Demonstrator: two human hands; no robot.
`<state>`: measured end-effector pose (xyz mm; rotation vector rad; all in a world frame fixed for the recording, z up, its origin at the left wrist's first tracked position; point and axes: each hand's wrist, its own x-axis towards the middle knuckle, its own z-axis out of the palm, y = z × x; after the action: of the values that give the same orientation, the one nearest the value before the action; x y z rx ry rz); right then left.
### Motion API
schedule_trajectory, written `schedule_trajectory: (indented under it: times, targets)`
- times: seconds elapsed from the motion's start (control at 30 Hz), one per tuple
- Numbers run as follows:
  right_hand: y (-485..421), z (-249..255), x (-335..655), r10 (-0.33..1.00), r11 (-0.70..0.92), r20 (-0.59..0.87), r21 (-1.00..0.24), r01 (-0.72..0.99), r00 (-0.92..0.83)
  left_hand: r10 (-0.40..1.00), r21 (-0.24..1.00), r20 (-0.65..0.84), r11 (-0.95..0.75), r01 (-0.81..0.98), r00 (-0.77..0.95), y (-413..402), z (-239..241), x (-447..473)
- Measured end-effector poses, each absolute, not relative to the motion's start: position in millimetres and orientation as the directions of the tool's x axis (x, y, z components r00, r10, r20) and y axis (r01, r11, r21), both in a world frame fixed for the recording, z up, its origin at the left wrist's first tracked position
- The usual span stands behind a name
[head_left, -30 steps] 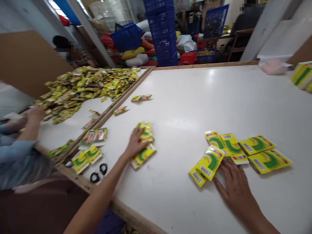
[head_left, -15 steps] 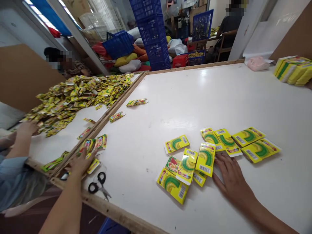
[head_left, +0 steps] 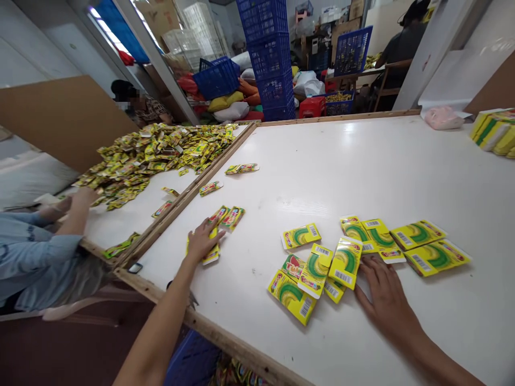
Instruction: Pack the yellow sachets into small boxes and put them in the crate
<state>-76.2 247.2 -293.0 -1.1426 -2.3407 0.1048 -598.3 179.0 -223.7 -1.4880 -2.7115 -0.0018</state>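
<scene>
My left hand [head_left: 202, 240] lies palm down on a small bunch of yellow sachets [head_left: 222, 219] near the left edge of the white table [head_left: 362, 161], fingers curled over them. My right hand [head_left: 385, 292] rests flat with fingers spread on the table, its fingertips touching several flat yellow-green cartons [head_left: 346, 258]. More flat cartons [head_left: 436, 253] lie to its right, and others [head_left: 296, 281] are fanned out to its left.
A large heap of yellow sachets [head_left: 148, 153] covers the neighbouring table, where a co-worker's hand [head_left: 82, 197] in a blue sleeve reaches. Loose sachets [head_left: 241, 168] lie near the wooden divider. Stacked yellow boxes [head_left: 497, 131] and a pink bag [head_left: 442, 117] sit far right. Blue crates [head_left: 269, 53] stand behind.
My left hand has come back from the table's left edge by the scissors, sliding sachets onto the table. The scissors are now hidden under my arm. My right hand has stayed put.
</scene>
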Motion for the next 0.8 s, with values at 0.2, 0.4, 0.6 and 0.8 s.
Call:
schedule_trajectory:
  times: [0.2,0.4,0.6,0.8]
  targets:
    - [248,-295,-77,0.748,0.641,0.455,-0.303,0.706,-0.484,0.903,0.076,0.054,0.421,0.904,-0.425,228,-227,-495]
    - [247,-297,-77,0.781,0.61,0.47,-0.435,0.663,-0.411,0.917,0.204,0.088,0.365,0.908,-0.389,237,-240,-384]
    - [241,-287,-55,0.886,0.463,0.407,-0.751,0.47,-0.223,0.94,0.386,0.08,0.279,0.88,-0.332,215,-231,-331]
    - [218,-283,13,0.919,0.361,0.253,-0.849,0.387,-0.302,0.922,0.457,0.211,0.2,0.866,-0.325,147,-213,-293]
